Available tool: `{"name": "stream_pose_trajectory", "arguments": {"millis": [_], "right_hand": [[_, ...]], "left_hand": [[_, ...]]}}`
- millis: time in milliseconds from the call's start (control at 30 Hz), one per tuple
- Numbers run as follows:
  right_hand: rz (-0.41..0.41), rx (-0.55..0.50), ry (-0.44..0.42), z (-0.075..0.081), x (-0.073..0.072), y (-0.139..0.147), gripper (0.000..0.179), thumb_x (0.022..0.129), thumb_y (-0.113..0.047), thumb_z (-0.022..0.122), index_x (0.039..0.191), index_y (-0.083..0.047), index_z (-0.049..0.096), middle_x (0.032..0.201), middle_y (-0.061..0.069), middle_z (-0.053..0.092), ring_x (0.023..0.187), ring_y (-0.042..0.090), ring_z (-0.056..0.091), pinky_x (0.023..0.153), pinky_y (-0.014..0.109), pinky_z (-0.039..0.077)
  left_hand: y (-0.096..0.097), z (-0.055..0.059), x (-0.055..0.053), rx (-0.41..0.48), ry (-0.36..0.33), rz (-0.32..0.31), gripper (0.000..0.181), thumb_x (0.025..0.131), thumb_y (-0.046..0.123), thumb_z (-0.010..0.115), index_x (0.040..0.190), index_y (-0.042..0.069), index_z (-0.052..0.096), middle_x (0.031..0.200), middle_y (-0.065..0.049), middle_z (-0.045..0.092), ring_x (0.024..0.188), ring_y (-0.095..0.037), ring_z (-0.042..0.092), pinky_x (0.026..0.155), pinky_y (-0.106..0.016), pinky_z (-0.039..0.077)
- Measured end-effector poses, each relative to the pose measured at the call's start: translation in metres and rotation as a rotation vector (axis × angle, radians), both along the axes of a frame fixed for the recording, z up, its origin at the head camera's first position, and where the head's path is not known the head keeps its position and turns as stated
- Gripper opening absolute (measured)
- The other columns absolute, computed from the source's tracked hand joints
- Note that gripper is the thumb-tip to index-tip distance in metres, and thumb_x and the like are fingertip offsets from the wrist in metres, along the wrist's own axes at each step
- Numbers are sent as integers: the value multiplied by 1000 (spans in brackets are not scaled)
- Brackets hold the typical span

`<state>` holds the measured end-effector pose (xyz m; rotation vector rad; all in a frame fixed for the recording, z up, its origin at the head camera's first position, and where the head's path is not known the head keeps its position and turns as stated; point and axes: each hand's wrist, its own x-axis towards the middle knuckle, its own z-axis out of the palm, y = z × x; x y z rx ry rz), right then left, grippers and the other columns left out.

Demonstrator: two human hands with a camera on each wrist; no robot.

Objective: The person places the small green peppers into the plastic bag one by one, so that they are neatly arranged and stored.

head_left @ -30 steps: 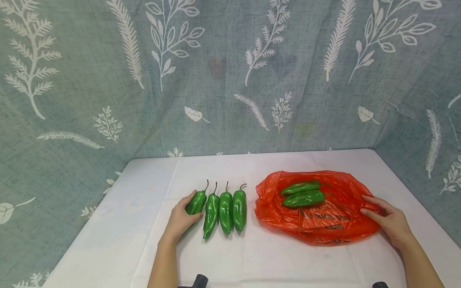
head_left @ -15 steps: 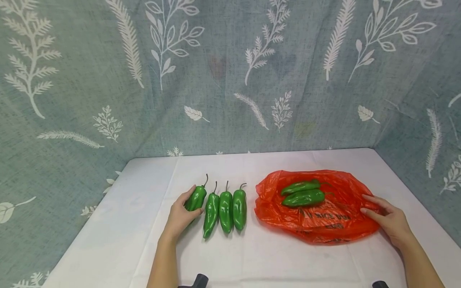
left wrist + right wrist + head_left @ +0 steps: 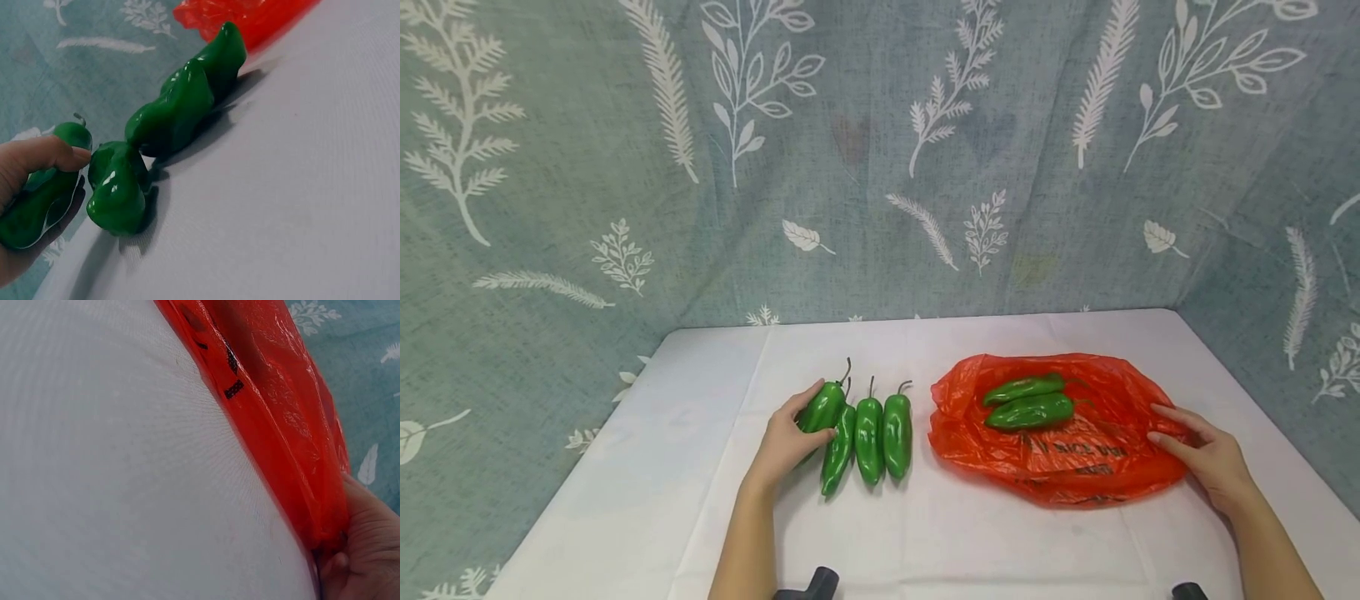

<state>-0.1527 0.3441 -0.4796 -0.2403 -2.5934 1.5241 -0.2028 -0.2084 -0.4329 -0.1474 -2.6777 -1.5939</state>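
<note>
My left hand grips a green chili pepper between thumb and fingers, stem pointing away from me. In the left wrist view this held pepper is raised above the table. Just right of it three more green peppers lie side by side on the cloth; the nearest is partly covered by the held one. My right hand holds the right edge of a red plastic bag, whose film is bunched at the fingers in the right wrist view. Two green peppers rest at the bag, their stems dimmed by red film.
White cloth covers the table. A grey-green curtain with white leaf prints hangs behind and along both sides. Dark ends of the wrist gear show at the bottom edge.
My left hand has lifted its pepper and carried it away from me and rightward, so it now overlaps the nearest pepper of the row. The right hand and bag look unchanged.
</note>
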Motion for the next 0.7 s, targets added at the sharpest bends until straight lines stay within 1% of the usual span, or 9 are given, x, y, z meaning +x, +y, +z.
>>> {"name": "stream_pose_trajectory", "arguments": {"millis": [67,167,300,400,500,600,700], "right_hand": [[0,-1,-7,0,0,0,58,90,-40,62,143,-23,44,143,-16,39,138,24,28,78,0,40],[-1,3,-6,-1,0,0,58,90,-40,62,143,-23,44,142,-16,39,137,24,29,77,0,40],[-2,1,6,-1,1,0,58,90,-39,62,142,-23,45,132,-28,40,134,17,32,76,-1,40],[-1,-2,11,-1,1,-1,58,89,-39,62,142,-22,46,127,-33,38,133,14,33,76,-1,40],[-3,-2,0,-2,1,-2,58,90,-40,62,142,-22,45,133,-27,40,136,18,31,77,0,40],[-8,9,-17,-1,1,-1,59,89,-41,62,143,-22,44,142,-15,40,138,26,28,77,0,40],[-12,18,-23,-1,0,-1,60,89,-42,62,143,-22,44,147,-6,38,138,30,27,76,0,40]], "left_hand": [[2,1,-2,-9,-5,-8,78,74,9,76,143,18,43,142,-12,44,128,-33,44,104,-50,37],[7,5,-5,-17,-6,-26,78,74,9,76,143,21,43,142,-11,45,125,-31,46,101,-50,39],[15,13,-9,-13,-7,-62,76,74,9,75,142,23,45,142,-9,45,125,-30,46,101,-49,41],[22,18,-12,-6,-13,-91,74,74,9,76,140,24,48,141,-9,47,123,-30,48,100,-47,43],[31,22,-14,-4,-16,-134,72,74,8,77,138,26,49,140,-9,49,121,-29,51,97,-45,46],[41,25,-17,-18,-5,-175,71,74,9,77,137,27,50,137,-5,52,115,-26,55,93,-42,49],[53,27,-19,-39,11,-202,69,74,10,77,136,29,52,130,-2,56,105,-23,57,87,-39,52]]}}
